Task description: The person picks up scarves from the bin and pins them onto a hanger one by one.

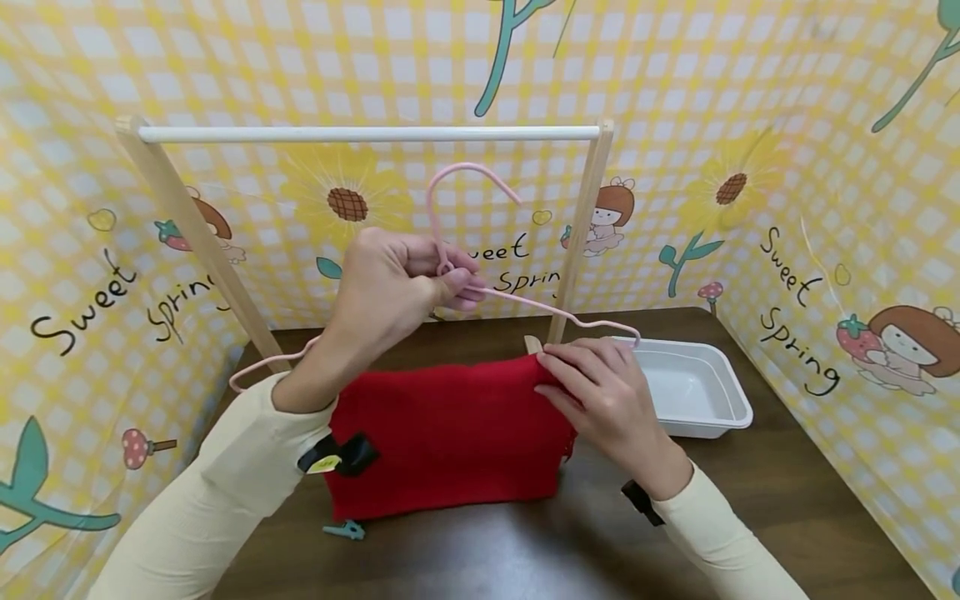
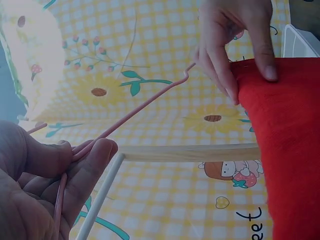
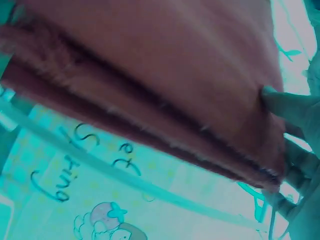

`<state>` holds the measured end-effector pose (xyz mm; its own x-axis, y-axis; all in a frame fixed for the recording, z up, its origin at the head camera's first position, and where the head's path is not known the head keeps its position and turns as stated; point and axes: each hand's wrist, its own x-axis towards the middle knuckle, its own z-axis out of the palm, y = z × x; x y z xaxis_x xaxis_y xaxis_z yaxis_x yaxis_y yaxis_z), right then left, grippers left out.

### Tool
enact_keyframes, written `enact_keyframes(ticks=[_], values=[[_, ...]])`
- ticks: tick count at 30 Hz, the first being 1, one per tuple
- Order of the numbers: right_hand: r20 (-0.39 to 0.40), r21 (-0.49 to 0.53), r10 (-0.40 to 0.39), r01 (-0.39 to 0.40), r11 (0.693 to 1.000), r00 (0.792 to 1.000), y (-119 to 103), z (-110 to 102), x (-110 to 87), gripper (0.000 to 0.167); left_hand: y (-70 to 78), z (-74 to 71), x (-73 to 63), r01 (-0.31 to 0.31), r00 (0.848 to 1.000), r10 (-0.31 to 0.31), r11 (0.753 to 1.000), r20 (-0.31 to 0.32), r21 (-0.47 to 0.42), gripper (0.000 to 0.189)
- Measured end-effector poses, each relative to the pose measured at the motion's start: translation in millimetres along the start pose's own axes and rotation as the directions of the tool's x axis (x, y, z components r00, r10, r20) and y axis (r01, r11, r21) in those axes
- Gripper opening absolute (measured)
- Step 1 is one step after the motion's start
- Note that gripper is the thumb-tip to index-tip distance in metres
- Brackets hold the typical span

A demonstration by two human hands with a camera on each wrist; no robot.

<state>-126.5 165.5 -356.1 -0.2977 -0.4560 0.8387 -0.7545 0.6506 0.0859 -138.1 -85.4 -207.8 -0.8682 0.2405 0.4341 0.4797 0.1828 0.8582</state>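
Observation:
My left hand (image 1: 397,279) pinches a pink wire clothes hanger (image 1: 532,303) just below its hook, which rises above the fingers. One hanger shoulder slopes down to the right hand; the other comes out left of my left forearm. A folded red cloth (image 1: 450,442) hangs below, its upper edge running nearly level. My right hand (image 1: 600,387) pinches the cloth's upper right corner, thumb on the near side, close to the hanger's right end. Layered edges of the cloth (image 3: 165,80) show in the right wrist view. The hanger's bottom bar is hidden.
Behind stands a rack with wooden posts (image 1: 202,246) and a white top rail (image 1: 367,134). A white plastic basin (image 1: 705,430) sits at the right on the dark table (image 1: 765,500). A teal clothespin (image 1: 347,530) lies near the cloth's lower left corner. Patterned sheeting surrounds the table.

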Motion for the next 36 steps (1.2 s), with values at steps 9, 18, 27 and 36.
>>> enact_keyframes(ticks=[9, 18, 27, 36], values=[[-0.098, -0.059, -0.099, 0.094, 0.994, 0.990, 2.5, 11.2, -7.0, 0.021, -5.2, 2.9, -3.8, 0.008, 1.000, -0.008, 1.000, 0.003, -0.005, 0.005], [-0.093, 0.038, 0.004, -0.001, 0.999, 0.996, 3.0, 13.0, -7.2, 0.018, -11.6, 0.7, -5.8, 0.037, 0.999, -0.037, 0.998, -0.001, -0.049, 0.006], [-0.139, 0.143, 0.192, -0.172, 0.975, 0.972, -2.7, 8.2, 0.3, 0.022, -20.1, 3.0, -4.3, 0.036, 0.999, -0.035, 0.997, 0.015, -0.064, 0.006], [-0.244, -0.011, 0.160, -0.167, 0.986, 0.957, -6.2, 6.0, 3.3, 0.011, -23.2, 7.0, -8.2, 0.093, 0.995, -0.091, 0.993, 0.038, -0.066, 0.006]])
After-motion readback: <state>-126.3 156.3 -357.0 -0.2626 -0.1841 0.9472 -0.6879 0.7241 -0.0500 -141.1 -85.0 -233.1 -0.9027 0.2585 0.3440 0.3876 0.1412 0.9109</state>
